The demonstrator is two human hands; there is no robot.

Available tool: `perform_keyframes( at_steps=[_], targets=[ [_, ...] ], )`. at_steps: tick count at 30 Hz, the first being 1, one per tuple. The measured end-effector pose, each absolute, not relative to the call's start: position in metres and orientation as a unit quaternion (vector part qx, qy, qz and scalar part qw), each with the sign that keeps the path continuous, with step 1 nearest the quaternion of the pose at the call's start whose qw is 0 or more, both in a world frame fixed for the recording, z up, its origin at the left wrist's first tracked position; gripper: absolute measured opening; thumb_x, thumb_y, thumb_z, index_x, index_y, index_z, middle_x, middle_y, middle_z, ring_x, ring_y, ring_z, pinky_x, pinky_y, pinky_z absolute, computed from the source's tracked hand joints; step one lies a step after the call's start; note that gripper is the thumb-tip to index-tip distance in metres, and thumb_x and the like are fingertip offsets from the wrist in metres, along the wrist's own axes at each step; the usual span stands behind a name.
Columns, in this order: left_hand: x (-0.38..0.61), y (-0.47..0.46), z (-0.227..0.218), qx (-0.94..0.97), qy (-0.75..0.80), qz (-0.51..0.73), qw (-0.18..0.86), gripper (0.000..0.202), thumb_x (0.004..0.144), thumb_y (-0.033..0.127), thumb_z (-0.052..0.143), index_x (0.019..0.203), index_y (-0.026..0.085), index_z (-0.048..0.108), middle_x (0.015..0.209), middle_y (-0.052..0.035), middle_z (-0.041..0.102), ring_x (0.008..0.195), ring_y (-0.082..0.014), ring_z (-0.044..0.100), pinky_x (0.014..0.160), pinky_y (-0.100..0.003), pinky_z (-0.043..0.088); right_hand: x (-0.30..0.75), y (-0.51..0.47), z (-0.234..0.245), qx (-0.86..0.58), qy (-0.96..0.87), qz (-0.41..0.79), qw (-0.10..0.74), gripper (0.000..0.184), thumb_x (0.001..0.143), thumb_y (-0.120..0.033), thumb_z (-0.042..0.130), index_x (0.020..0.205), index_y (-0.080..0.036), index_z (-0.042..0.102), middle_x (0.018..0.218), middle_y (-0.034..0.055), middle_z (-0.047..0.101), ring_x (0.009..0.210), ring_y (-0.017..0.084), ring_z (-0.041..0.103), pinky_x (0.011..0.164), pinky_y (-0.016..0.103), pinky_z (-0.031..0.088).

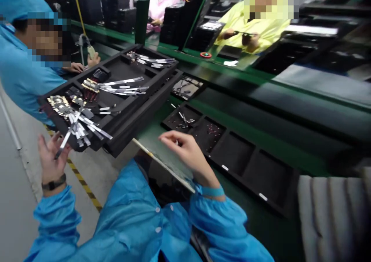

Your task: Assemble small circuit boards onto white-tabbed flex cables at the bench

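Observation:
My left hand (52,153) is raised at the lower left, palm toward me. It pinches the end of one silver flat cable strip (64,140) from the pile at the near corner of a black foam tray (133,99). That tray holds several bundles of small circuit boards with silver strips (116,87). My right hand (187,152) rests over the green bench edge, fingers curled loosely downward. Whether it holds anything I cannot make out. Just beyond it lies a low black compartment tray (240,153) with tweezers (185,119) and tiny parts.
A person in blue stands at left beside the foam tray. Across the green conveyor (290,99) sit a person in yellow and another in pink. Stacks of black trays fill the back. A grey ribbed pad (333,211) lies at lower right. Yellow-black floor tape runs below.

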State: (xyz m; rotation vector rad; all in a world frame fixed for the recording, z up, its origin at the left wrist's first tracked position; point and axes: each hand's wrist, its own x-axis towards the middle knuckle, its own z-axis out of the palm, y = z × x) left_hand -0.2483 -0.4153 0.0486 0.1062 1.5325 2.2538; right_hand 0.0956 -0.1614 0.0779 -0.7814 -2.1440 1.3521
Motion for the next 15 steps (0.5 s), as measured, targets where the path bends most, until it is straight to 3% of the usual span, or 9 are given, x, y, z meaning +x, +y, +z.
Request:
perform_keyframes(
  at_steps=[2, 5, 8, 11, 15],
  targets=[
    [-0.245, -0.392, 0.081, 0.081, 0.526, 0.821, 0.208, 0.066, 0.093, 0.076, 0.058, 0.104, 0.013, 0.073, 0.084, -0.0089, 0.077, 0.068, -0.0183, 0.069, 0.064, -0.028, 0.064, 0.069, -0.147, 0.085, -0.278, -0.787, 0.475, 0.28, 0.032, 0.093, -0.051, 0.068, 0.093, -0.02, 0.078, 0.073, 0.0024, 0.064, 0.067, 0.018, 0.051, 0.063, 0.03, 0.04],
    [-0.24, -0.366, 0.114, 0.11, 0.509, 0.831, 0.197, 0.04, 0.099, 0.048, 0.063, 0.116, 0.014, 0.074, 0.099, -0.0084, 0.081, 0.084, -0.0199, 0.076, 0.083, -0.032, 0.068, 0.052, -0.133, 0.093, -0.251, -0.8, 0.469, 0.276, 0.034, 0.092, -0.051, 0.067, 0.093, -0.019, 0.078, 0.071, 0.0011, 0.062, 0.064, 0.016, 0.049, 0.061, 0.029, 0.039],
    [-0.241, -0.358, 0.134, 0.092, 0.536, 0.817, 0.191, 0.023, 0.096, 0.026, 0.062, 0.111, 0.013, 0.073, 0.09, -0.0046, 0.081, 0.091, -0.0203, 0.079, 0.093, -0.035, 0.067, 0.042, -0.121, 0.096, -0.222, -0.822, 0.453, 0.263, 0.036, 0.092, -0.051, 0.065, 0.091, -0.017, 0.077, 0.07, 0.0008, 0.062, 0.064, 0.016, 0.05, 0.062, 0.029, 0.04],
    [-0.244, -0.361, 0.153, 0.087, 0.566, 0.796, 0.196, 0.023, 0.093, 0.021, 0.061, 0.111, 0.012, 0.072, 0.084, -0.003, 0.079, 0.102, -0.0233, 0.079, 0.097, -0.04, 0.067, 0.029, -0.105, 0.094, -0.229, -0.839, 0.406, 0.28, 0.029, 0.092, -0.042, 0.062, 0.091, -0.017, 0.077, 0.076, 0.0029, 0.068, 0.069, 0.017, 0.056, 0.067, 0.03, 0.044],
    [-0.251, -0.36, 0.182, 0.125, 0.57, 0.798, 0.153, 0.032, 0.098, 0.022, 0.052, 0.126, 0.009, 0.063, 0.103, -0.0006, 0.076, 0.118, -0.0265, 0.075, 0.097, -0.049, 0.065, 0.013, -0.081, 0.092, -0.295, -0.845, 0.319, 0.311, 0.025, 0.091, -0.027, 0.059, 0.1, -0.016, 0.078, 0.087, 0.0063, 0.075, 0.079, 0.021, 0.064, 0.076, 0.032, 0.049]
  ],
)
